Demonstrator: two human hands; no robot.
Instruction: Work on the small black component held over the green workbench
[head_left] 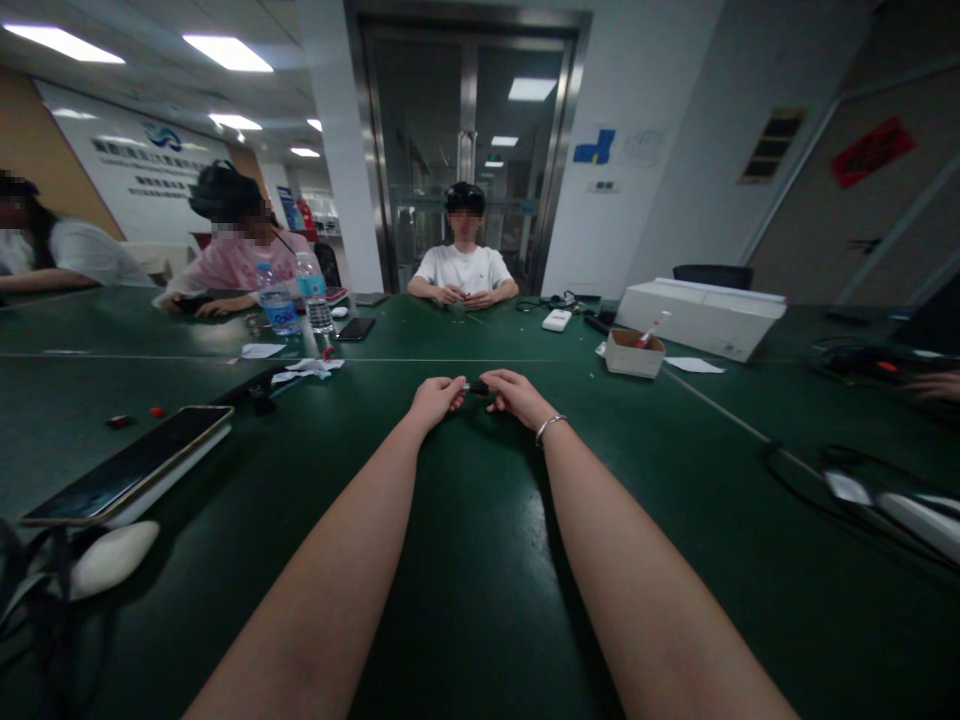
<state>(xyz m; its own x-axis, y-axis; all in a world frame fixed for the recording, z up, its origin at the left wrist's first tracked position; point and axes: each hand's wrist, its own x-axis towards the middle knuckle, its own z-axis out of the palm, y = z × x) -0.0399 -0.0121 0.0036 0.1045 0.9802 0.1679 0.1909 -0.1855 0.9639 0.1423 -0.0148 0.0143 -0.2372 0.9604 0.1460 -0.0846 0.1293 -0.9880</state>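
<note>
Over the dark green table (pixel 480 560), my two hands meet in front of me with their fingertips close together. A small black piece with a light, silvery end (pixel 476 387) spans the gap between them; its exact kind is too small to make out. My left hand (pixel 438 401) pinches the silvery end on the left. On the right, my right hand (pixel 517 397), with a silver bracelet (pixel 550 429) at the wrist, has thumb and index finger closed on the black end.
At left lie a phone on a white box (pixel 135 465), a white mouse-shaped object (pixel 114 560) and paper scraps (pixel 307 371). Water bottles (pixel 313 295) stand farther back. A small carton (pixel 634 353), a large white box (pixel 701 318) and cables (pixel 847 480) sit right. Other people sit around the table.
</note>
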